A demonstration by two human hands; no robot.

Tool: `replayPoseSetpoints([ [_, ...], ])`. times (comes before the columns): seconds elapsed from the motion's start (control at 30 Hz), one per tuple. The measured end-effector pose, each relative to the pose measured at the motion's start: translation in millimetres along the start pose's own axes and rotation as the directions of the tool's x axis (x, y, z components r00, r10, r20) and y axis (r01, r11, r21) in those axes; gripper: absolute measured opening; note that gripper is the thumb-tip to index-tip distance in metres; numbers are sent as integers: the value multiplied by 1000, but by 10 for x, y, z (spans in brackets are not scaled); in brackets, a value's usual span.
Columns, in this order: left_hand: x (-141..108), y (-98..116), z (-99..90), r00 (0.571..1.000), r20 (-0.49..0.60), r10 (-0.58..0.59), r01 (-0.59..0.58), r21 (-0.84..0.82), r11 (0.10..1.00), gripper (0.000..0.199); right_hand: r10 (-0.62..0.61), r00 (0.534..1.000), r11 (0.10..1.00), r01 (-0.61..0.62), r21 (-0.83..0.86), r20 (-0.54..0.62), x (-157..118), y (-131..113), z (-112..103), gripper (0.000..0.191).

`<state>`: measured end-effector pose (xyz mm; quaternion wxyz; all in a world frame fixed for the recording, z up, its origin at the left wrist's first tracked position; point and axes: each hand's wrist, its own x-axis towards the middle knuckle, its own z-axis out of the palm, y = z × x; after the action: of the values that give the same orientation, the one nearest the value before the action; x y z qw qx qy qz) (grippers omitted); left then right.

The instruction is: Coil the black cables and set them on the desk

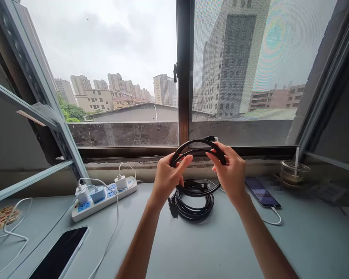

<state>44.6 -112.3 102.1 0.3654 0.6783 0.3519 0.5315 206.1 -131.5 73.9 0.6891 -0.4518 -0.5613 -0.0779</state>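
Note:
A thick black cable (198, 142), wound into a loop, is held up between my two hands in the middle of the head view. My left hand (169, 175) grips the loop's left side, its thumb pointing up and inward. On the right side, my right hand (230, 164) has its fingers closed round the strands. A dark connector with a light metal tip (213, 138) shows at the top of the loop. Just behind and below, a second coiled black cable (195, 213) lies on the table, with its dark plug (172, 208) at the left.
A white power strip (106, 199) with chargers and white cords is at the left. One phone (61, 254) lies front left, another phone (262, 192) at the right on a charging cord. A plastic cup with a straw (293, 172) stands back right, below the window (184, 77).

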Motion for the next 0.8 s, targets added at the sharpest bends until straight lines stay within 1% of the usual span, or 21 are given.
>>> replayPoseSetpoints([
  [0.07,-12,36,36,999,-31,14,-15,-41,999,49,43,999,999,-43,20,-16,15,32,-3,30],
  [0.13,-21,66,70,999,-39,-20,15,-117,993,54,69,997,997,-67,37,-44,33,34,-16,28],
  [0.2,-22,89,91,996,7,-93,93,-208,974,59,45,996,999,-42,33,-82,55,11,-37,27],
  [0.27,-16,108,94,988,53,-149,157,-273,949,63,-5,993,1000,5,0,-116,75,-17,-56,27],
  [0.33,-8,128,80,986,49,-158,165,-294,941,66,-35,992,999,30,-43,-125,87,-36,-63,24],
  [0.4,-3,154,55,990,30,-137,140,-282,949,68,-47,995,997,42,-67,-83,89,-41,-54,28],
  [0.5,-12,198,-4,997,21,-78,81,-231,970,70,-51,999,998,52,-45,18,84,-40,-23,32],
  [0.6,-35,230,-69,998,40,-40,46,-147,988,71,-43,998,999,43,-12,42,83,-39,-1,41],
  [0.67,-49,233,-97,1000,25,-1,3,-70,998,69,-47,997,999,48,-9,57,84,-43,-3,45],
  [0.73,-55,220,-108,997,-40,72,-72,-3,997,65,-52,995,998,55,-37,89,78,-60,-14,40],
  [0.8,-50,197,-111,980,-139,142,-140,29,990,62,-26,994,995,36,-92,111,57,-106,-32,37],
])
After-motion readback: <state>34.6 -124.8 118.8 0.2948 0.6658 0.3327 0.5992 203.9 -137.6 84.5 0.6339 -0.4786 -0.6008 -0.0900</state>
